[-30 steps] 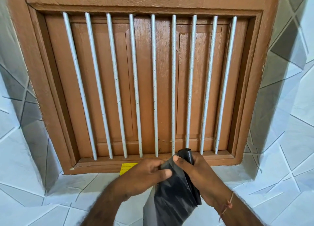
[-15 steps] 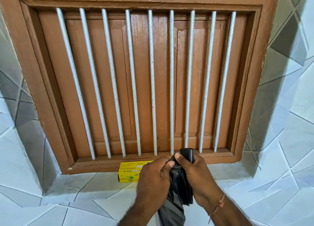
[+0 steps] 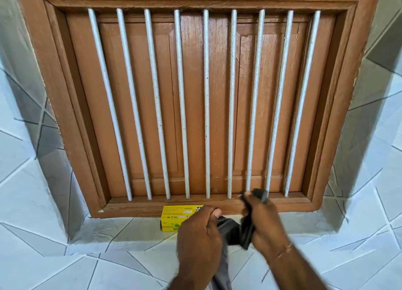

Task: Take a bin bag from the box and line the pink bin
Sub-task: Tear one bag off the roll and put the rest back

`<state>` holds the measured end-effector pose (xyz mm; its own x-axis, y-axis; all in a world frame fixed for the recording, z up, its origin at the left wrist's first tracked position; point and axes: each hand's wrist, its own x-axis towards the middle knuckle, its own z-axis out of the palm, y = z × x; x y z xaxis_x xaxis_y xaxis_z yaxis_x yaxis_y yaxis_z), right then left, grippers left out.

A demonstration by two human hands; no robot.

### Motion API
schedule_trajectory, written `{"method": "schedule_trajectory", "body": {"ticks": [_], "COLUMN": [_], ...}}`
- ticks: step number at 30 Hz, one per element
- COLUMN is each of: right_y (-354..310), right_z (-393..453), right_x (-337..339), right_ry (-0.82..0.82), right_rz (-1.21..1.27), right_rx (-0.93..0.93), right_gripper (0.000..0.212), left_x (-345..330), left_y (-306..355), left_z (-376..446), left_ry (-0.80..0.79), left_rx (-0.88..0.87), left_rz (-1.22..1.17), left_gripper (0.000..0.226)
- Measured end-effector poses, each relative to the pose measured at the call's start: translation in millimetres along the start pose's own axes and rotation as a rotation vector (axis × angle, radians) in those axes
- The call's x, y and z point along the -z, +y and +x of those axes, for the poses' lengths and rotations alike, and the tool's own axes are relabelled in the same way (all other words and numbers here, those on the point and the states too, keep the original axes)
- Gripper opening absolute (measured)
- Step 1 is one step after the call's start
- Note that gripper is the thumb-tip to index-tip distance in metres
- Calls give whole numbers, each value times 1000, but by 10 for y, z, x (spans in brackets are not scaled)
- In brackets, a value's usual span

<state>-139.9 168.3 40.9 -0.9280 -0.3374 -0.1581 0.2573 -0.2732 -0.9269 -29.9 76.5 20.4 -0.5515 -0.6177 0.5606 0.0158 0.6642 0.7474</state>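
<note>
Both hands are on the crumpled black plastic bin bag, low in the view, in front of the brown wooden window frame with its white vertical metal bars. The left hand is closed into a fist around one part of the bag, knuckles up, thumb tucked at the top. The right hand is clamped on another part, with a dark corner of plastic poking out above its fingers, against the frame's bottom rail. Between the two fists the bag runs as a short dark band, and a longer tail of it hangs down under the left hand to the bottom edge of the view. Behind the left hand sits the small yellow cardboard box with green print, on the pale tiled sill, pushed up against the frame's lower edge, partly hidden by the knuckles. A thin thread band circles the right wrist. The pink bin is out of view.
</note>
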Motion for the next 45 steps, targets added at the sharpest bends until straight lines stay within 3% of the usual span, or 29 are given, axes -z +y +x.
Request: {"method": "schedule_trajectory", "body": {"ticks": [3, 6, 9, 11, 15, 18, 24, 25, 27, 29, 32, 35, 39, 45], "right_y": [-229, -384, -410, -352, -242, -181, -134, -141, -136, -133, -190, -310, -385, -300], "right_z": [253, 354, 369, 345, 235, 173, 115, 88, 85, 99, 113, 65, -81, -250], "right_x": [386, 628, 773, 836, 835, 780, 745, 754, 796, 813, 771, 585, 168, -17], "right_ry": [147, 215, 255, 204, -40, -171, -219, -237, -248, -226, -221, -279, -359, -316], "right_rz": [86, 98, 152, 258, 462, 456, 386, 377, 347, 341, 396, 507, 562, 376], "right_rx": [40, 147, 131, 35, -65, -104, -6, 13, 50, 90, 183, 252, 305, 324], "right_gripper": [13, 7, 14, 20, 24, 26, 7, 6, 26, 33, 20, 25, 28, 18], "left_x": [214, 465, 656, 672, 456, 209, -101, -105, -101, -76, -5, 92, 182, 368], "left_y": [-100, -308, -421, -438, -454, -466, -500, -488, -470, -460, -441, -310, -72, -29], "left_z": [-27, 43, 140, 219, 434, 565, 726, 746, 781, 790, 687, 509, 368, 332], "left_ry": [56, -5, -241, -362, -519, -643, -804, -804, -811, -838, -804, -685, -575, -441], "left_rx": [48, 111, 70, 49, -64, -208, -331, -337, -332, -327, -319, -321, -279, -182], "left_rz": [16, 101, 533, 717, 842, 907, 1061, 1065, 1060, 1059, 946, 723, 455, 274], "left_gripper": [26, 27, 16, 33, 58, 54, 49, 44, 38, 43, 61, 72, 72, 67]}}
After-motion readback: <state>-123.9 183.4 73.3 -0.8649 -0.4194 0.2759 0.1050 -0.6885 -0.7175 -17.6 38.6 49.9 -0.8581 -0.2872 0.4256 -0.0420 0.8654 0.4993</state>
